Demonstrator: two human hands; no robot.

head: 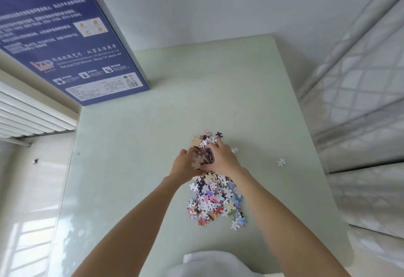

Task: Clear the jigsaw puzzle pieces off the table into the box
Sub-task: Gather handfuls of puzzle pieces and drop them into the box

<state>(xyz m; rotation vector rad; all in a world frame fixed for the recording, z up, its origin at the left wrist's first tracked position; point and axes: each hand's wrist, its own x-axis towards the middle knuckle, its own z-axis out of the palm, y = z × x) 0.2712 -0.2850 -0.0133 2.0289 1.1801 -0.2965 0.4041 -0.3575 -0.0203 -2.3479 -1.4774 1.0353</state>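
Observation:
A heap of colourful jigsaw pieces lies on the pale green table, a little right of centre. My left hand and my right hand are cupped together over the far end of the heap, holding a bunch of pieces between them. More pieces lie just beyond my fingers. Two single pieces sit apart to the right, one close by and one farther out. The blue puzzle box stands at the table's far left corner with its printed underside towards me.
A white radiator runs along the left beside the table. A quilted white mattress borders the right edge. White cloth shows at the near edge below my arms. A white wall rises behind the table.

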